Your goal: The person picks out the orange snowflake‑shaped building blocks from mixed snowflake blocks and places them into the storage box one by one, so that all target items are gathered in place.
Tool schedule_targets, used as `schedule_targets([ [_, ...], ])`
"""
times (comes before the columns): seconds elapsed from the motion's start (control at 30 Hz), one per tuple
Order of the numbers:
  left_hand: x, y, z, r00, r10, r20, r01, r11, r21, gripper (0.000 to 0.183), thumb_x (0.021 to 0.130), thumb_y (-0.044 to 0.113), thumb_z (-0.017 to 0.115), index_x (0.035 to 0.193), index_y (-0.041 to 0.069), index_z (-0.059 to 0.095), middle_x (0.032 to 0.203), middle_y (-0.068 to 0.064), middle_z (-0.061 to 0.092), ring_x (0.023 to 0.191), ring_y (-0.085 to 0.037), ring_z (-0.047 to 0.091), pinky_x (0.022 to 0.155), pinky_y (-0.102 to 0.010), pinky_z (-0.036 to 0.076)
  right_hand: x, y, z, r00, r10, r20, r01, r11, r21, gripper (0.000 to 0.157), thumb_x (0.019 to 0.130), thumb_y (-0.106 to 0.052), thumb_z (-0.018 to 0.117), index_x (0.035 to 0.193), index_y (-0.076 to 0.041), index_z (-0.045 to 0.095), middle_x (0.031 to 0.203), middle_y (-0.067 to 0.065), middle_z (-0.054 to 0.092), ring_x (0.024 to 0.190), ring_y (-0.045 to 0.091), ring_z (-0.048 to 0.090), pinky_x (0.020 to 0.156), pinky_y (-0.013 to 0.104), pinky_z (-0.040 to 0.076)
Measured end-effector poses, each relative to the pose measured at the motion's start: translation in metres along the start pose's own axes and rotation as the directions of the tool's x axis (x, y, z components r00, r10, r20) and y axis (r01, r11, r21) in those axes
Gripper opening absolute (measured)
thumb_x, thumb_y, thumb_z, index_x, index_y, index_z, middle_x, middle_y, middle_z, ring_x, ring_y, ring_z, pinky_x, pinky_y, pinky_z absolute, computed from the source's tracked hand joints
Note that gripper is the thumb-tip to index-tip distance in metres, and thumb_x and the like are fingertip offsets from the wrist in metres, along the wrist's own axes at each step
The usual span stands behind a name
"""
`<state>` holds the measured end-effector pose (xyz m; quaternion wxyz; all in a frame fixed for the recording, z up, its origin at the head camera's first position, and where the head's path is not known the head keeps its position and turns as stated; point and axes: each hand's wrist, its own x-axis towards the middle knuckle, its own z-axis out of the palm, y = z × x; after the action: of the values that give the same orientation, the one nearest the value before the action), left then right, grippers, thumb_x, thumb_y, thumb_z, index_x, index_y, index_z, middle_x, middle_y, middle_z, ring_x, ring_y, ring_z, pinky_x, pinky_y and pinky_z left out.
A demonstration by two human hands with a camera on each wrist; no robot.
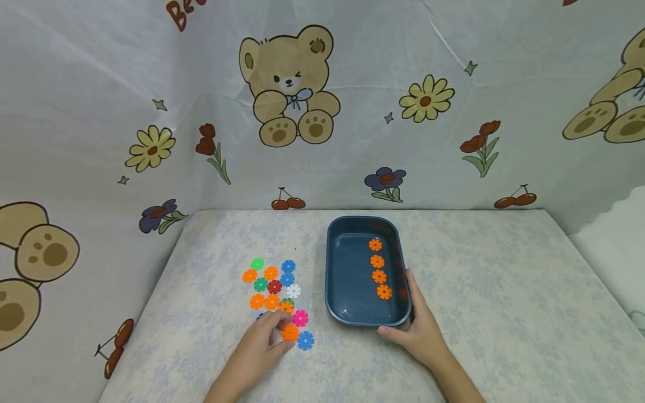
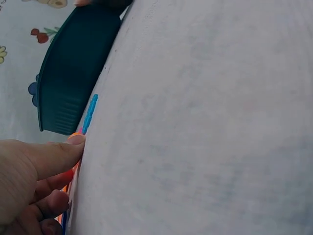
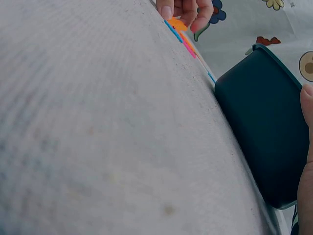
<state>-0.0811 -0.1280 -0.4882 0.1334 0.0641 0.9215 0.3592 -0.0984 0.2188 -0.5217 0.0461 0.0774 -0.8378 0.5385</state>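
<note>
In the head view my left hand (image 1: pixel 259 344) pinches an orange flower-shaped plastic disc (image 1: pixel 290 333) between thumb and fingers. The right wrist view shows this disc (image 3: pixel 177 23) tilted up at the fingertips. Close by lie a pink disc (image 1: pixel 300 318) and a blue disc (image 1: pixel 305 340); the left hand partly covers a dark blue one. My right hand (image 1: pixel 425 333) grips the near right corner of a dark blue rectangular tub (image 1: pixel 347 280), thumb at the near rim and fingers along the right side. Inside, several orange discs (image 1: pixel 377 261) lie in a column near the right wall.
Beyond the left hand, several loose discs in green, orange, blue, red and white (image 1: pixel 294 291) lie on the pale patterned tabletop (image 1: pixel 504 280), left of the tub. A white cloth (image 1: pixel 363 140) printed with bears and flowers hangs behind the table and on its left.
</note>
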Motion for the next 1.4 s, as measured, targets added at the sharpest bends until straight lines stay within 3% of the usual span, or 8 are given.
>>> schedule_targets([
  [0.3,-0.001,-0.004,0.001,0.999,-0.029,0.022,0.029,0.999,-0.015,0.036,0.083,0.029,0.08,0.117,0.023,0.069,0.096,0.005,0.054,0.074,-0.012,0.048,0.057,-0.018,0.044,-0.001,0.001,0.001,1.0,-0.012,-0.006,0.012,1.0,-0.007,0.13,0.068,-0.018,0.092,0.16,-0.03,0.001,0.168,0.009,0.008,0.15,0.003,0.013,0.107,-0.001,0.015],
  [0.47,-0.001,-0.006,0.001,1.0,-0.009,-0.013,0.009,1.0,0.012,0.038,0.083,0.029,0.08,0.119,0.019,0.068,0.096,0.007,0.053,0.073,-0.009,0.047,0.058,-0.018,0.043,-0.001,0.001,0.001,1.0,-0.026,-0.013,0.026,1.0,-0.015,0.129,0.068,-0.018,0.092,0.161,-0.022,0.003,0.168,0.009,0.009,0.148,-0.004,0.013,0.107,-0.001,0.016],
  [0.7,-0.001,-0.007,-0.002,0.999,0.006,-0.041,-0.005,1.0,0.012,0.037,0.083,0.03,0.08,0.117,0.019,0.07,0.093,0.009,0.054,0.075,-0.008,0.048,0.061,-0.017,0.044,-0.001,0.002,0.001,0.999,-0.033,-0.013,0.033,0.999,-0.008,0.129,0.069,-0.018,0.092,0.16,-0.028,0.002,0.167,0.013,0.009,0.148,-0.004,0.014,0.107,0.0,0.016],
  [0.9,0.0,-0.005,-0.006,0.993,0.046,-0.109,-0.047,0.999,-0.011,0.032,0.081,0.03,0.082,0.108,0.018,0.071,0.088,0.01,0.054,0.076,-0.006,0.049,0.065,-0.017,0.046,-0.001,0.001,0.0,0.999,-0.034,-0.004,0.034,0.999,0.008,0.128,0.069,-0.017,0.091,0.16,-0.03,0.001,0.167,0.014,0.009,0.148,-0.004,0.014,0.108,0.0,0.016],
  [1.17,0.009,0.016,-0.013,0.978,0.095,-0.187,-0.111,0.991,-0.076,0.03,0.077,0.034,0.085,0.101,0.024,0.07,0.085,0.012,0.055,0.078,-0.009,0.053,0.067,-0.017,0.049,-0.001,0.002,-0.001,0.999,-0.033,-0.008,0.033,0.999,0.005,0.13,0.068,-0.017,0.092,0.16,-0.032,0.002,0.167,0.014,0.01,0.149,-0.002,0.014,0.108,0.0,0.016],
  [1.4,0.026,0.045,-0.014,0.955,0.215,-0.204,-0.234,0.969,-0.076,0.029,0.081,0.032,0.083,0.106,0.025,0.07,0.089,0.016,0.055,0.082,-0.008,0.055,0.071,-0.02,0.051,-0.001,0.001,0.0,0.999,-0.042,-0.005,0.042,0.999,0.025,0.129,0.068,-0.014,0.091,0.16,-0.03,0.002,0.167,0.015,0.009,0.149,-0.002,0.014,0.108,0.0,0.017],
])
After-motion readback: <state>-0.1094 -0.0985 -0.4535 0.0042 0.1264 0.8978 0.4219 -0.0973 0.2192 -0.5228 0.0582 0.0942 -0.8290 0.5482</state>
